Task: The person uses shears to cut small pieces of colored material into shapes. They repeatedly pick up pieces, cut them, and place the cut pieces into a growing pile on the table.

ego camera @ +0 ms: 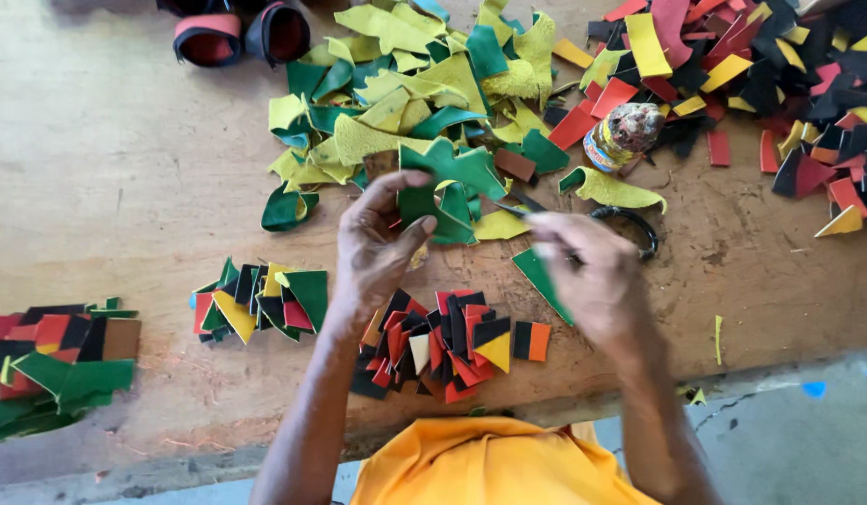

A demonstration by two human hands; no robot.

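The bench (125,159) is a worn wooden top. Across its far side lies a big heap of green and yellow scraps (405,103), and to the right of it a heap of red, black and yellow scraps (779,84), all near enough to pick from. A small jar (623,136) lies on its side between the two heaps. Nearer me sit sorted piles: one at the far left (55,365), one of mixed triangles (260,301), and one of red and black cut bits (447,341) just under my hands, probably where finished cuts drop.

My left hand (377,248) holds a green piece (447,187) up off the bench, thumb and fingers pinched narrow on its lower edge so the rest stands free for the blades. My right hand (592,276) is blurred; its grip looks closed around the black handles of the scissors (583,220), whose blades point at the green piece. Another green triangle (538,276) lies beneath that hand.
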